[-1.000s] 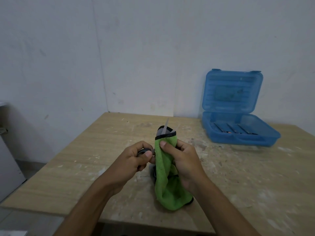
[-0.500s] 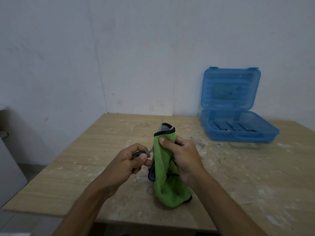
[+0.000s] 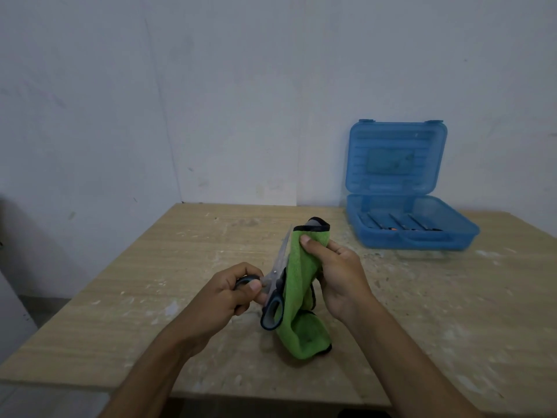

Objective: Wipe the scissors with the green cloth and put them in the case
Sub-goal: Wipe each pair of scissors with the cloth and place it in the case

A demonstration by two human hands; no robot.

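Two hands are busy near the middle of the table [image 3: 150, 282]: the left hand [image 3: 223, 297] grips the scissors [image 3: 275, 285], the right hand [image 3: 340, 279] pinches the green cloth [image 3: 301, 297] beside them, and the open blue case [image 3: 407, 230] sits far right.

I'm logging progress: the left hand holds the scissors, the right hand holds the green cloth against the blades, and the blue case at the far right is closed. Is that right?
Not quite. The head view shows the case open, its lid standing upright against the wall. The rest holds: the left hand holds the scissors, and the right hand holds the cloth against the blades.
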